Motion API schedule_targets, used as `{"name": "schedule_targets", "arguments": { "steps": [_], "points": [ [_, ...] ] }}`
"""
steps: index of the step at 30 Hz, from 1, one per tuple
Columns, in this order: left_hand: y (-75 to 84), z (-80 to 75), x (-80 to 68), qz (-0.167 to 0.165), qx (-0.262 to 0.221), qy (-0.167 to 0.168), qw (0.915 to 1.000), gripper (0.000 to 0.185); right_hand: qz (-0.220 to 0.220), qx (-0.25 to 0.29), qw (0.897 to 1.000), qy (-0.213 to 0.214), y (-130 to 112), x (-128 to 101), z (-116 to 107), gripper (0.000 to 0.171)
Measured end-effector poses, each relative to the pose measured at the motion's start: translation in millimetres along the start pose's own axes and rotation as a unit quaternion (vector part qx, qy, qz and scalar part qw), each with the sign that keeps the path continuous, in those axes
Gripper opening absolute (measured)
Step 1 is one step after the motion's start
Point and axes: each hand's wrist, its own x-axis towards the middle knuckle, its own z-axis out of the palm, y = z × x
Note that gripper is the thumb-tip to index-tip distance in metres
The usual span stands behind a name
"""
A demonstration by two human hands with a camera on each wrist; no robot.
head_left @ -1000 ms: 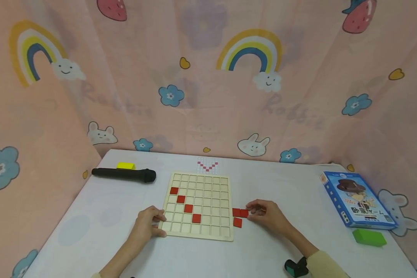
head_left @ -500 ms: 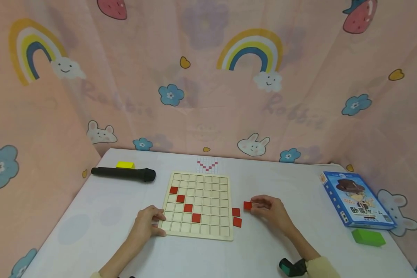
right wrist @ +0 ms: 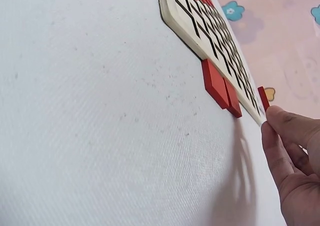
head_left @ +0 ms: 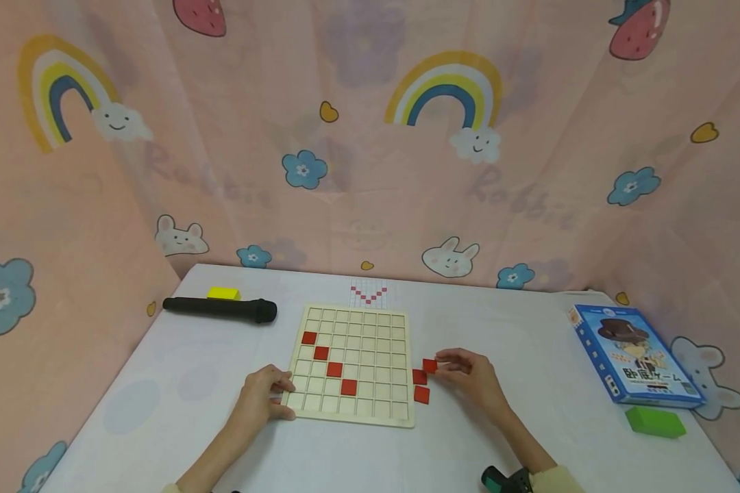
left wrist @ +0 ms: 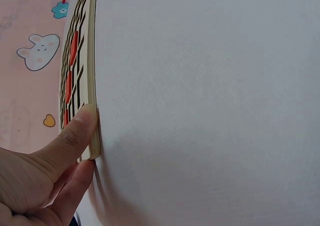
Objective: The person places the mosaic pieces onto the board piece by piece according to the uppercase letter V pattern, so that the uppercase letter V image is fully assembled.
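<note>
A cream grid board (head_left: 376, 356) lies on the white table, four-sided with recessed squares, and several red square tiles (head_left: 334, 370) sit in it in a diagonal line. My left hand (head_left: 260, 397) holds the board's near left corner; in the left wrist view the thumb (left wrist: 75, 133) lies along its edge. Between thumb and fingertips my right hand (head_left: 471, 376) pinches a red tile (right wrist: 263, 97), raised off the table just right of the board. Two more red tiles (right wrist: 215, 84) lie against the board's right edge, below that hand.
Behind the board is a small pattern card (head_left: 368, 294) with a pink V on a grid. A black microphone (head_left: 218, 309) and a yellow block (head_left: 224, 294) are at the back left. To the right are a blue game box (head_left: 635, 352) and a green block (head_left: 656, 421).
My right hand picked up one tile from the group of three, drew it away to the right, then brought it back left towards the board. The left hand stays on the corner.
</note>
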Motion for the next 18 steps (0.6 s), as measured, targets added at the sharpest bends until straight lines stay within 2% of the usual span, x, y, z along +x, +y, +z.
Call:
{"name": "schedule_targets", "arguments": {
  "steps": [8, 18],
  "points": [
    [-0.8, -0.2, -0.5, 0.005, 0.003, 0.004, 1.0000, 0.039, 0.001, 0.006, 1.000, 0.008, -7.0, -0.5, 13.2, 0.032],
    [-1.4, 0.6, 0.3, -0.002, 0.004, -0.001, 1.0000, 0.038, 0.009, 0.033, 0.999, -0.003, -15.9, 1.6, 29.6, 0.029]
  ]
}}
